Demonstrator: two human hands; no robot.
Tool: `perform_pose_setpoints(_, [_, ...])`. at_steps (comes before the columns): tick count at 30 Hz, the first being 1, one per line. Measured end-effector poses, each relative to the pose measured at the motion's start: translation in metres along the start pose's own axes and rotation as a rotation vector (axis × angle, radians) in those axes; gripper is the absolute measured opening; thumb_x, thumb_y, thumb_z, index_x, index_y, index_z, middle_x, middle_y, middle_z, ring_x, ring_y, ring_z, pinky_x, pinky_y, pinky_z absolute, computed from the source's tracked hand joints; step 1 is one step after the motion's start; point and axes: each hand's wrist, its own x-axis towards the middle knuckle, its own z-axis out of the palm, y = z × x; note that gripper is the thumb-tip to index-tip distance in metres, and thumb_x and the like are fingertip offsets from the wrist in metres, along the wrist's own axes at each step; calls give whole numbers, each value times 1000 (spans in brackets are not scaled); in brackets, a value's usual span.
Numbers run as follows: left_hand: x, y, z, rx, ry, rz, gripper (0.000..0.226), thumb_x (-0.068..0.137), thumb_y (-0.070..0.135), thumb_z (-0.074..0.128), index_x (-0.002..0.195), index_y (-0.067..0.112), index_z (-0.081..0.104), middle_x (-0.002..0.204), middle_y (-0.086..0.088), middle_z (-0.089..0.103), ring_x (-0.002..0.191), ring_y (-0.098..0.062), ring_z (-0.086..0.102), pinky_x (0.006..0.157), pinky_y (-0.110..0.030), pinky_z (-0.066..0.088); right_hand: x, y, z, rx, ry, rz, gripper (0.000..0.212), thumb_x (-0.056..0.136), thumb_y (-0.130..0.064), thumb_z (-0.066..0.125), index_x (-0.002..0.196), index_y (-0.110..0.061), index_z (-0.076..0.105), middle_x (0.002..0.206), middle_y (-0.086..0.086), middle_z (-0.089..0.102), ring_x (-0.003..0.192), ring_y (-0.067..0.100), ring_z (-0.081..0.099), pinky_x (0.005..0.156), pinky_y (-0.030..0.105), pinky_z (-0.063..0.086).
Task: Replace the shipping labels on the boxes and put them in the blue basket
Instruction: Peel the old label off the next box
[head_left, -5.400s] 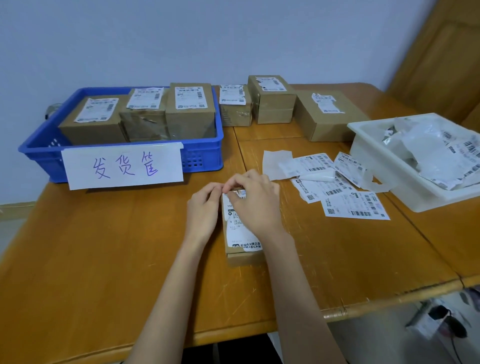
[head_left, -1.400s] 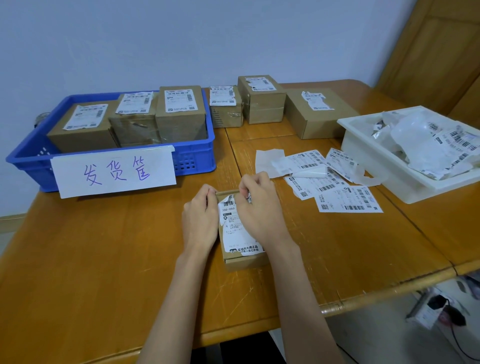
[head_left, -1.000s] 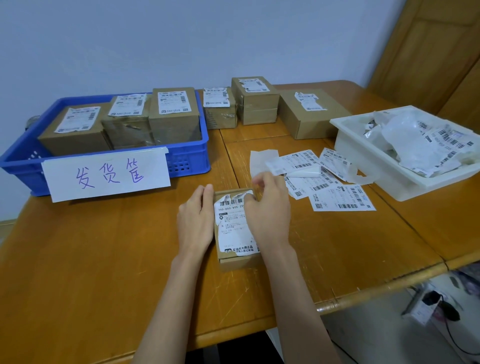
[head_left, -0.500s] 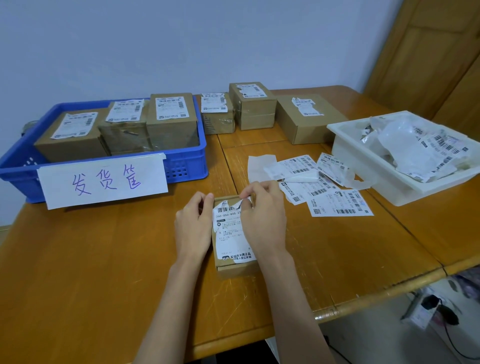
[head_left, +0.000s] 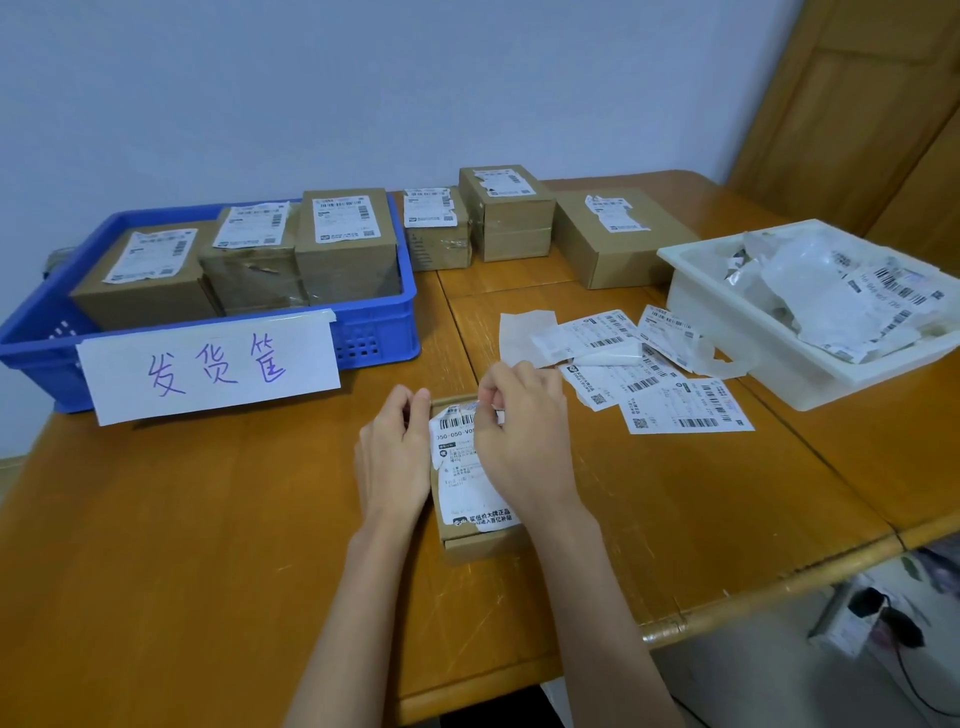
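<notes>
A small cardboard box (head_left: 483, 543) lies on the wooden table in front of me, with a torn white shipping label (head_left: 465, 478) on its top. My left hand (head_left: 392, 457) holds the box by its left side, fingers curled over the far left corner. My right hand (head_left: 522, 441) pinches the label's torn upper right edge at the far end of the box. The blue basket (head_left: 374, 332) stands at the back left with three labelled boxes inside and a handwritten paper sign on its front.
Three more labelled boxes (head_left: 506, 213) stand at the back centre. Loose labels (head_left: 685, 413) and backing paper lie right of my hands. A white tray (head_left: 727, 312) of peeled labels and scraps sits at the right. The table's front edge is close by.
My right hand has gone on working at the label's far edge, shifting between its upper right corner and upper middle. The left hand stays on the box. The camera view drifted slightly.
</notes>
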Motion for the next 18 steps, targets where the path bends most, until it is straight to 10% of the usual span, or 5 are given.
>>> perform_pose_setpoints(5, [1,2,-1,1,-4,-13,38,103,36,43,68,18,42,63,-2,57,57,-15,46,52,-32,32,1,-1,-6,118,70,134,47,78,-7,65,119,-25,54,102,-10,44,101,12,40,85,26,39])
perform_pose_setpoints(10, [0,4,-2,14,-3,-23,38,103,35,43,68,18,41,64,-2,56,58,-12,43,52,-25,30,0,0,-4,-10,42,291,11,84,-15,63,89,-17,53,103,-3,42,100,16,37,91,34,39])
perform_pose_setpoints(18, [-1,6,-2,6,3,-29,37,102,34,44,69,17,43,62,0,53,56,-10,41,50,-22,29,-2,-2,-4,39,16,103,18,80,-14,63,70,-14,49,95,-2,47,96,17,42,85,34,42])
